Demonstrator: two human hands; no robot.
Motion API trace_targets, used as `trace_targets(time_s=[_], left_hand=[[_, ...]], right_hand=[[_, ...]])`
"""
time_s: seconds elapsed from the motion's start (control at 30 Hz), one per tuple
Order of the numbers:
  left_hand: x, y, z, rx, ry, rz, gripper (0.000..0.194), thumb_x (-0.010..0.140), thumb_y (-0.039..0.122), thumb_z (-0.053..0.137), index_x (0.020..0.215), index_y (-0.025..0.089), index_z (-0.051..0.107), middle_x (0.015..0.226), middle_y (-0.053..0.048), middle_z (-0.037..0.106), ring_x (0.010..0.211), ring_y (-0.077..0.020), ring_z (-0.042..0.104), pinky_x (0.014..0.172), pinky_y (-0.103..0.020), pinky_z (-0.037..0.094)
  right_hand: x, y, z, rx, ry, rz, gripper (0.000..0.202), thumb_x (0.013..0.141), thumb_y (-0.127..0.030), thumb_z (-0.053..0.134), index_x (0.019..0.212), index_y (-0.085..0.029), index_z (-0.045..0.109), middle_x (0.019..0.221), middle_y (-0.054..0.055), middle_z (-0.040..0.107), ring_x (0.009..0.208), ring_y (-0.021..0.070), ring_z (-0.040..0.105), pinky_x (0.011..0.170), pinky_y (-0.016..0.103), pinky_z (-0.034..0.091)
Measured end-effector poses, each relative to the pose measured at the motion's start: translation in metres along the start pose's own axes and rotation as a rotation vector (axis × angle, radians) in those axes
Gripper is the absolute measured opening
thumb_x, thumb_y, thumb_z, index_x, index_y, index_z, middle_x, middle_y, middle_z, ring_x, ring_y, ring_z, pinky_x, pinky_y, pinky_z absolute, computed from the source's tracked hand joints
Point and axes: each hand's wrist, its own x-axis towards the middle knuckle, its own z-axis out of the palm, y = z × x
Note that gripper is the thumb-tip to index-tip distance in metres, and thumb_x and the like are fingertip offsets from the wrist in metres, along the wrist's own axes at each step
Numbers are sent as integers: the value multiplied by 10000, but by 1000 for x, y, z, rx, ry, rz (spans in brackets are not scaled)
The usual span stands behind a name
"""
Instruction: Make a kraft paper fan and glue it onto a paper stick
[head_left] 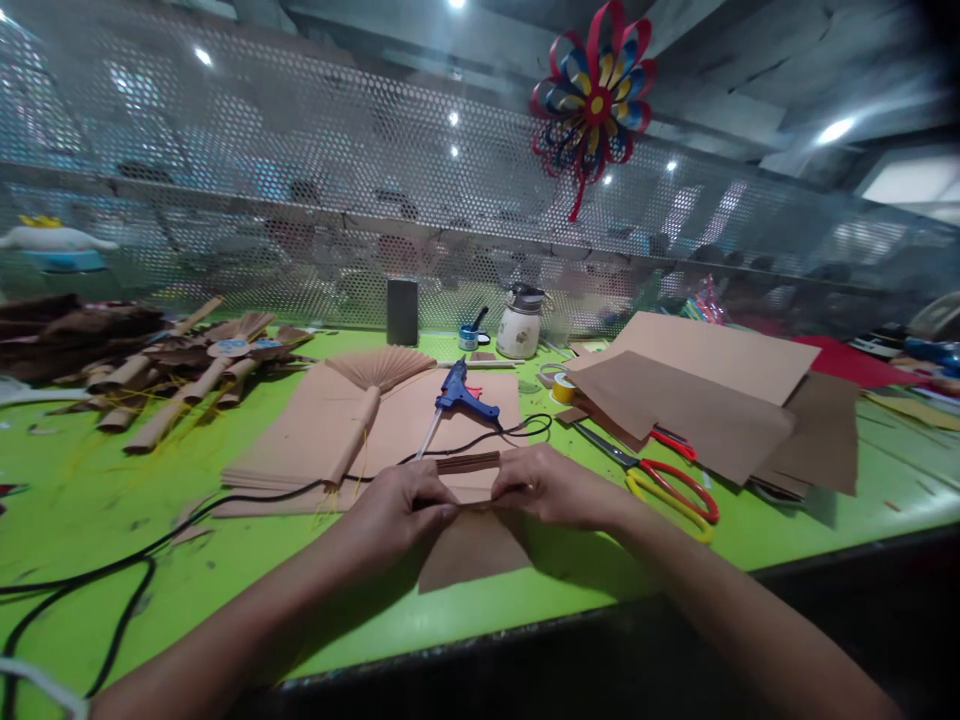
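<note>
Between my two hands is a sheet of brown paper (476,552), its far part pleated into a narrow stack and its flat part hanging toward me. My left hand (414,505) pinches the left end of the folds, thumb on the near side. At the right end, my right hand (536,485) grips the same folds with thumb and fingers pressed together. Just beyond them a blue glue gun (463,395) lies on a stack of tan paper (277,435). A finished-looking paper fan (364,405) with a rolled handle rests on that stack, left of the gun.
Scissors (656,475) with red and yellow handles lie right of my hands, beside large brown sheets (690,400). Several rolled-handle fans (195,385) are piled at left. A black cord (247,495) crosses the table. A white jug (519,325) stands at the back.
</note>
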Motion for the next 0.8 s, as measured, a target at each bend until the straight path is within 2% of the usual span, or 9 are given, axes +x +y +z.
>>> trace_targets(time_s=[0.1,0.2,0.27,0.37,0.47,0.57,0.63,0.7,0.8], left_hand=[[0,3,-4,57,51,69,189,819,238,577,793,187,757,686,-21,564,678,-145,560,602,-228,420],[-3,15,-12,152,177,266,213,847,180,532,851,192,744,725,-23,546,682,-129,539,597,-223,417],[-9,25,-18,251,287,402,247,876,142,484,920,188,722,763,-33,532,709,-133,515,608,-235,413],[-21,37,-23,407,356,541,252,886,94,466,1002,168,677,766,-36,502,698,-141,456,615,-271,404],[-38,39,-19,537,294,690,265,884,57,444,1073,126,617,778,-61,522,736,-174,440,632,-316,417],[-55,35,-6,578,195,784,257,902,75,408,1078,114,591,802,-80,559,742,-188,453,626,-327,435],[-63,30,5,573,127,739,258,904,66,385,1015,131,609,792,-74,561,717,-182,463,633,-322,449],[-67,26,15,574,57,694,242,898,73,402,952,152,624,813,-76,566,745,-187,488,705,-339,469],[-68,20,25,581,-15,662,205,880,72,439,924,151,623,859,-86,572,805,-204,507,778,-368,468]], right_hand=[[-6,-11,-9,-136,11,-28,134,858,-107,564,845,-142,693,822,56,624,763,136,561,680,237,422],[-14,-26,-19,-305,32,-73,173,876,-84,504,841,-133,666,832,71,594,790,159,530,683,272,419],[-20,-39,-26,-437,91,-119,218,895,-63,439,839,-122,642,828,85,577,792,177,497,692,308,411],[-29,-55,-32,-592,161,-204,289,938,-71,348,868,-112,624,814,106,564,780,199,459,693,354,394],[-40,-63,-24,-650,159,-306,270,944,-87,364,878,-111,626,785,113,570,750,207,451,656,367,374],[-53,-60,0,-634,145,-366,219,922,-85,423,848,-107,628,786,107,578,725,199,450,626,363,353],[-60,-57,20,-611,115,-378,219,915,-88,439,798,-102,624,774,97,570,706,191,441,616,359,341],[-65,-55,37,-581,96,-369,249,921,-95,430,754,-107,615,745,86,553,687,184,430,598,353,322],[-69,-53,50,-569,100,-312,253,929,-93,411,782,-108,617,726,81,541,687,185,425,589,350,306]])
